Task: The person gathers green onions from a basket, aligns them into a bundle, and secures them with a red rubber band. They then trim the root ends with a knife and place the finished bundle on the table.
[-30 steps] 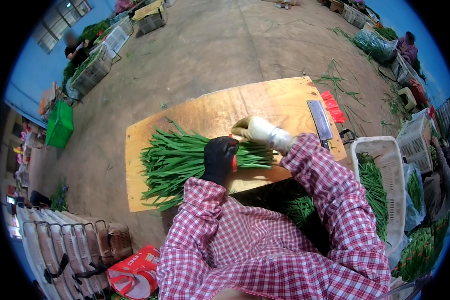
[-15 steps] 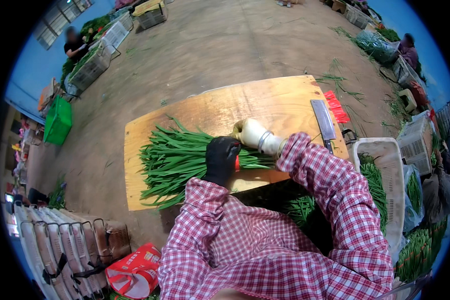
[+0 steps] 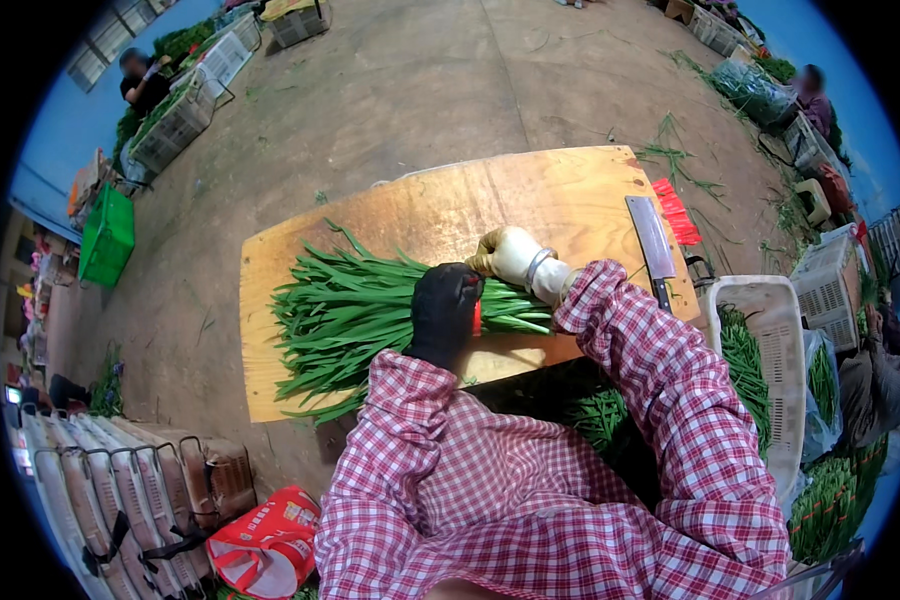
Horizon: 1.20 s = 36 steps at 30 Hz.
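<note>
A thick bunch of green garlic chives (image 3: 345, 315) lies across a wooden board (image 3: 540, 195), leaf tips fanned to the left and cut ends to the right. My left hand (image 3: 445, 308), in a black glove, is wrapped over the bunch near its right end. A red band (image 3: 477, 318) shows just beside that hand, against the stems. My right hand (image 3: 513, 256), in a whitish glove with yellow fingers, is pinched at the upper side of the bunch, close to the left hand. What its fingertips hold is hidden.
A cleaver (image 3: 651, 245) and red strips (image 3: 676, 212) lie at the board's right edge. Right of it stands a white crate (image 3: 785, 400) of chives. Stacked crates (image 3: 120, 490) and a red bag (image 3: 265, 545) are at lower left. Two people sit farther off among crates.
My right hand has shifted slightly up and to the right, still pinched. The left hand keeps its grip on the chives. The whole view has moved a little.
</note>
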Tool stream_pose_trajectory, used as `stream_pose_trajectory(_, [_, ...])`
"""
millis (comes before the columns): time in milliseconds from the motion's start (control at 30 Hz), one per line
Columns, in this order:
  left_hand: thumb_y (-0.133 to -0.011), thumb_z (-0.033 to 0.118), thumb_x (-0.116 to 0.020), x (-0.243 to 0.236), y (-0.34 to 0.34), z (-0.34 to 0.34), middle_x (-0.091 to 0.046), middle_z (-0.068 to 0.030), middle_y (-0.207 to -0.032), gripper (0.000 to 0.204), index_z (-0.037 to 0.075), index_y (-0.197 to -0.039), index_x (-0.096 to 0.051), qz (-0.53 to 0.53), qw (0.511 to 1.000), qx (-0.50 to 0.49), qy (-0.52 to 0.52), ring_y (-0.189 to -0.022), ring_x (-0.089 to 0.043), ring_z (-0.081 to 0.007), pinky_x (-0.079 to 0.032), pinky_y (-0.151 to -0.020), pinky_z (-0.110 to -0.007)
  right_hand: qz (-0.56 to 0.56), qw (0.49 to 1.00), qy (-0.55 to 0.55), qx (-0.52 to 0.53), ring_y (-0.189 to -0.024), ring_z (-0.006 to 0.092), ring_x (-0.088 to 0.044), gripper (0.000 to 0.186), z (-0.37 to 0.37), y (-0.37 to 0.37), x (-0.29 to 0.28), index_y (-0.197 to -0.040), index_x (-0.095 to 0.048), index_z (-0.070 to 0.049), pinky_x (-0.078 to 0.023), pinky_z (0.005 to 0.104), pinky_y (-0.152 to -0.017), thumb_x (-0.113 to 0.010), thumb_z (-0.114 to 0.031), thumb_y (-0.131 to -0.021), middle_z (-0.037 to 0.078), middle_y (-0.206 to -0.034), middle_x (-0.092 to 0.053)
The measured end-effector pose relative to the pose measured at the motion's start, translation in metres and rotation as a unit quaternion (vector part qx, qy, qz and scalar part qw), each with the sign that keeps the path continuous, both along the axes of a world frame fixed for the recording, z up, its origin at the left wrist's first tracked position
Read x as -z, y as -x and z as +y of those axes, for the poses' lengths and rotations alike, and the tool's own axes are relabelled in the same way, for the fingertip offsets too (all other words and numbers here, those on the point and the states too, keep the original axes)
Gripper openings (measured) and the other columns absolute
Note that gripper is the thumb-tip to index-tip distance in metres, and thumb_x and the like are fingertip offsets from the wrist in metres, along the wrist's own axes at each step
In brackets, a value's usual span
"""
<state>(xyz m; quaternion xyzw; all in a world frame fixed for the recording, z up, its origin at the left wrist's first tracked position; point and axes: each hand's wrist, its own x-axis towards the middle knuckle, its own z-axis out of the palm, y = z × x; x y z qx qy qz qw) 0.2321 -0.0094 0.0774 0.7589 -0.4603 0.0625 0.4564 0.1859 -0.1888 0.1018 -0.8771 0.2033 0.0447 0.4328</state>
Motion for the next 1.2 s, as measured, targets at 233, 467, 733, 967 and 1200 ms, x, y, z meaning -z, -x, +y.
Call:
stream_pose_trajectory(233, [-0.084, 0.017, -0.061, -0.005, 0.003, 0.002, -0.064, -0.0139, -0.089, 0.013, 0.005, -0.086, -0.065, 0.081, 0.996, -0.007, 0.028, -0.087, -0.06, -0.0345, -0.048, -0.079, -0.045, -0.029, 0.999, 0.01, -0.011, -0.067, 0.0278, -0.065, 0.028, -0.006, 0.018, -0.008, -0.08, -0.072, -0.004, -0.051, 0.04, -0.066, -0.077, -0.031, -0.08, 0.017, -0.072, -0.067])
stream_pose_trajectory(467, [-0.085, 0.013, -0.064, -0.008, 0.0, 0.004, -0.065, -0.0139, -0.088, 0.01, 0.004, -0.088, -0.067, 0.072, 0.997, -0.027, -0.017, -0.086, -0.062, -0.0333, -0.049, -0.078, -0.042, -0.206, 0.963, 0.123, -0.126, -0.073, 0.035, -0.065, 0.023, -0.008, 0.047, -0.03, -0.078, -0.07, -0.004, -0.052, 0.0431, -0.067, -0.075, -0.026, -0.08, 0.016, -0.076, -0.066])
stream_pose_trajectory(733, [-0.084, 0.019, -0.065, 0.002, -0.009, 0.009, -0.064, -0.0152, -0.088, 0.014, 0.005, -0.089, -0.066, 0.112, 0.992, -0.031, -0.039, -0.085, -0.061, -0.0359, -0.049, -0.077, -0.045, -0.159, 0.862, 0.391, -0.279, -0.072, 0.0317, -0.068, 0.01, 0.046, 0.04, -0.067, -0.076, -0.068, -0.008, -0.053, 0.0443, -0.061, -0.063, -0.017, -0.076, 0.015, -0.072, -0.066])
stream_pose_trajectory(967, [-0.084, 0.01, -0.065, 0.019, -0.019, 0.008, -0.069, -0.0107, -0.089, 0.011, 0.004, -0.093, -0.068, 0.324, 0.945, 0.038, 0.03, -0.084, -0.068, -0.0234, -0.052, -0.076, -0.034, -0.218, 0.772, 0.561, -0.205, -0.07, 0.0245, -0.06, 0.009, 0.094, 0.051, -0.036, -0.077, -0.066, -0.006, -0.047, 0.0361, -0.058, -0.06, -0.012, -0.076, 0.009, -0.075, -0.062])
stream_pose_trajectory(1200, [-0.081, 0.016, -0.076, -0.008, -0.014, 0.01, -0.069, -0.0098, -0.087, 0.022, 0.003, -0.097, -0.068, 0.28, 0.96, 0.02, -0.022, -0.08, -0.068, -0.023, -0.053, -0.074, -0.034, -0.153, 0.96, 0.229, 0.044, -0.078, 0.0326, -0.068, 0.038, 0.064, 0.056, -0.071, -0.09, -0.072, -0.007, -0.053, 0.0415, -0.068, -0.065, -0.044, -0.089, 0.015, -0.082, -0.069])
